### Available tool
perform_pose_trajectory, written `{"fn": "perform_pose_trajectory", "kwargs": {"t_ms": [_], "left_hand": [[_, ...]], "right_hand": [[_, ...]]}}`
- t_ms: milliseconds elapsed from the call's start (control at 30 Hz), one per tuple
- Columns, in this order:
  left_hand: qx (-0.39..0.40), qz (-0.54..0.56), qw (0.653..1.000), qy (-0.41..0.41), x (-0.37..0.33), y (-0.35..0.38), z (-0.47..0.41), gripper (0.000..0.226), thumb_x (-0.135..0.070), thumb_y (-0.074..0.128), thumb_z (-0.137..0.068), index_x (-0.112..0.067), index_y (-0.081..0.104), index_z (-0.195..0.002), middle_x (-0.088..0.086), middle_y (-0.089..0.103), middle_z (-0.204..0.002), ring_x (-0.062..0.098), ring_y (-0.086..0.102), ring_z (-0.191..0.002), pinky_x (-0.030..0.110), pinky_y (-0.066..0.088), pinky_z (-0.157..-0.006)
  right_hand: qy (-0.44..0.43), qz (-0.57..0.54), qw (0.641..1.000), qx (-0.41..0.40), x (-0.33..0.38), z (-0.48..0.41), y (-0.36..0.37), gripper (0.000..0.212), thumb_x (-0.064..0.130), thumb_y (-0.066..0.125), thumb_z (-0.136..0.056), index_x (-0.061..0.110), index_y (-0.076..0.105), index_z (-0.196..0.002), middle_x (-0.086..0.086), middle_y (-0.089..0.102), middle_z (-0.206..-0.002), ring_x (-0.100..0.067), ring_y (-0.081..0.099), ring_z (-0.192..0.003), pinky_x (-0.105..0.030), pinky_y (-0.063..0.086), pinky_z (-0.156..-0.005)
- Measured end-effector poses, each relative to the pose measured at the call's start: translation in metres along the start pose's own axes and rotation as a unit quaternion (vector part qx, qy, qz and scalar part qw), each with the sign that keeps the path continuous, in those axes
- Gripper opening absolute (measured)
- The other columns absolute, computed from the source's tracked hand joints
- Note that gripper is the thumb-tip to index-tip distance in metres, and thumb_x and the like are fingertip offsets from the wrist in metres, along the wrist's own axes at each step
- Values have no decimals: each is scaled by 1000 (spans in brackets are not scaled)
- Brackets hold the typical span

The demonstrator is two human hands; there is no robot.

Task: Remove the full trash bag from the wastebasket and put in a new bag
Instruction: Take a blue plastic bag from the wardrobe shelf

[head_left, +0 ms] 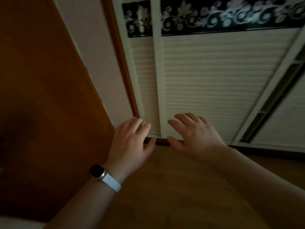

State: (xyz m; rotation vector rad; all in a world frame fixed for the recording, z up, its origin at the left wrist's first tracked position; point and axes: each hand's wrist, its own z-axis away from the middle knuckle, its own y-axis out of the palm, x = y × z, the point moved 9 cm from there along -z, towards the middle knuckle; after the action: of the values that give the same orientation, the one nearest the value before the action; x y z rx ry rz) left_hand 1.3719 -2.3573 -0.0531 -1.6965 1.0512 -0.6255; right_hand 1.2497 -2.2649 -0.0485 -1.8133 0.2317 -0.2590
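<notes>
Neither a wastebasket nor a trash bag shows in the head view. My left hand [130, 142], with a white-strapped watch on its wrist, is stretched forward with fingers straight and spread, holding nothing. My right hand [193, 134] reaches out beside it, fingers likewise straight and spread, empty. Both hands hover above the wooden floor, near the bottom edge of white louvred closet doors. The room is dim and the picture is blurred.
White louvred sliding doors [214, 83] with a black floral band [231, 19] across them fill the upper right. A brown wooden door [41, 88] stands open on the left, beside a strip of pale wall. Wooden floor [165, 187] lies below.
</notes>
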Motion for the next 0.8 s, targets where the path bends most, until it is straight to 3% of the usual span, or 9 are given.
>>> {"fn": "perform_pose_trajectory", "kwargs": {"t_ms": [433,800], "left_hand": [[6,85,977,195,-145,72,-164,48,-46,48,-92,-17,58,-130,7,58,-131,27,49,-125,46,40,-101],[79,200,915,341,-233,165,-322,56,-53,37,-92,-21,54,-133,7,55,-138,25,47,-127,45,38,-101]], "right_hand": [[216,33,976,9,-198,24,-18,57,62,37,-90,31,41,-138,2,44,-144,-20,40,-132,-40,36,-104],[409,76,909,38,-328,0,-19,56,64,31,-91,36,34,-140,9,40,-145,-16,33,-136,-37,30,-108]]}}
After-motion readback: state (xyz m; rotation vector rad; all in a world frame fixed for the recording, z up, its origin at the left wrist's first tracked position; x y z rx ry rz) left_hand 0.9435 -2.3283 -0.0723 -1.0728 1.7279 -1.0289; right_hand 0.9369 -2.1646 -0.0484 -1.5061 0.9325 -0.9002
